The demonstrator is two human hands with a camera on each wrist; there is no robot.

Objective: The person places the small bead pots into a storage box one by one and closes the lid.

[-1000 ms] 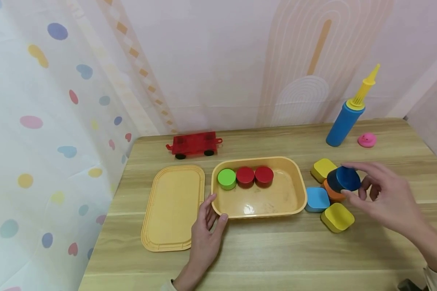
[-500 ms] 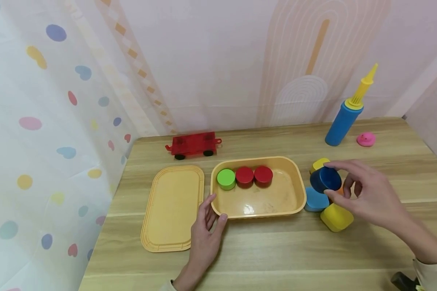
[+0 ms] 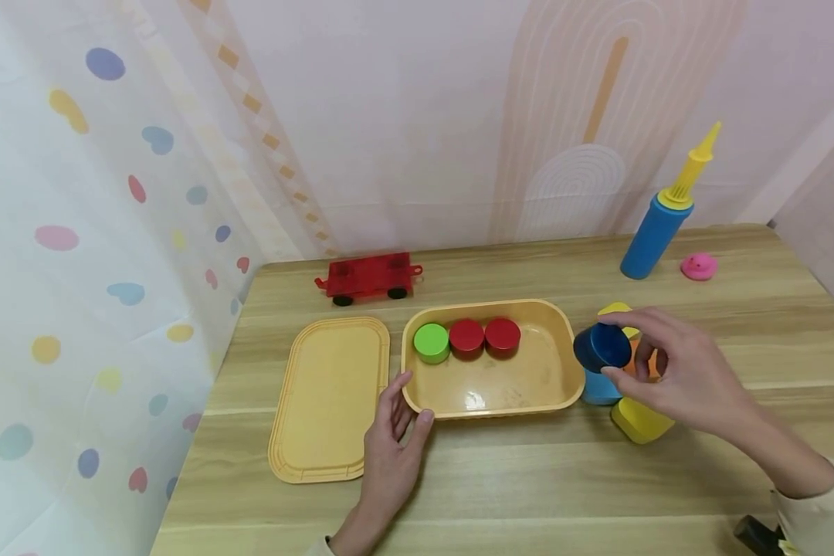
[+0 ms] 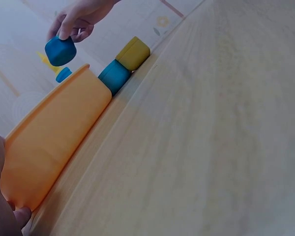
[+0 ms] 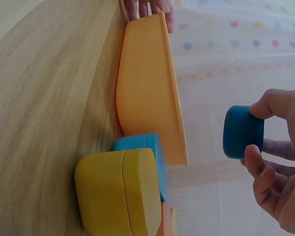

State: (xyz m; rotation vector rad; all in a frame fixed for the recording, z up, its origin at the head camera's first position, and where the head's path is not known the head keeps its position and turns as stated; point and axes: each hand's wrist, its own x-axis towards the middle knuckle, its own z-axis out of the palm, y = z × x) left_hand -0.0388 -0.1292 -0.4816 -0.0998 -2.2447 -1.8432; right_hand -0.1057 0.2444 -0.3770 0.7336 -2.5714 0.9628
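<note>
My right hand (image 3: 688,371) pinches a dark blue cup-like piece (image 3: 601,347) between thumb and fingers, raised off the table by the right end of an orange-yellow plastic box (image 3: 493,411). The right wrist view shows the same blue piece (image 5: 242,132) from the side, in mid-air. At the box's front left corner my left hand (image 3: 392,463) grips the wall, thumb at the front and fingers along the left end. Inside the box, along its back wall, sit a green round piece (image 3: 432,343) and two red round pieces (image 3: 466,339).
Right of the box stand a light blue block (image 3: 601,388), yellow blocks (image 3: 641,421) and an orange one (image 3: 645,357), partly hidden. A flat yellow lid (image 3: 333,398) lies left. Behind are a red toy wagon (image 3: 370,276), a blue pump (image 3: 653,235) and a pink toy (image 3: 699,266).
My right hand has carried the dark blue piece leftward, from over the blocks to the box's right end. The left hand has stayed on the box corner.
</note>
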